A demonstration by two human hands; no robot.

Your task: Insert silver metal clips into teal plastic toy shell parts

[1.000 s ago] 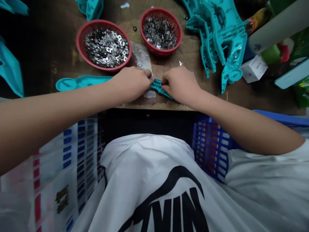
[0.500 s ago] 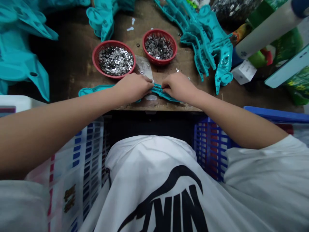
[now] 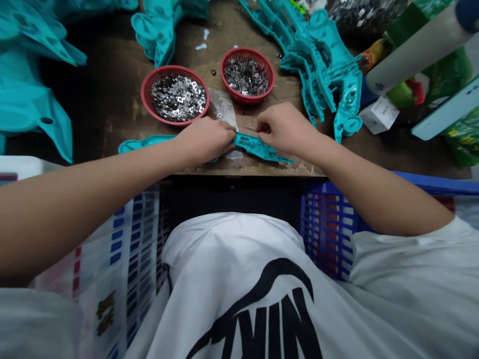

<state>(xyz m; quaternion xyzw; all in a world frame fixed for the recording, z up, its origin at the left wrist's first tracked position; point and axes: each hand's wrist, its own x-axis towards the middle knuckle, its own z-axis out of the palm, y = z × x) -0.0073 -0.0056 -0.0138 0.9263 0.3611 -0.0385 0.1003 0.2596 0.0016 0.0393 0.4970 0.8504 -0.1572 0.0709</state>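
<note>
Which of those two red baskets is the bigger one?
The red basket just beyond the left hand is wider; the other basket is clearly smaller and sits further right.

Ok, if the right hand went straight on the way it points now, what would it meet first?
The right hand points up and left, so most likely the translucent sheet lying just beyond the left hand's fingers. Depth is unclear from this view, so it could brush those fingers first.
</note>
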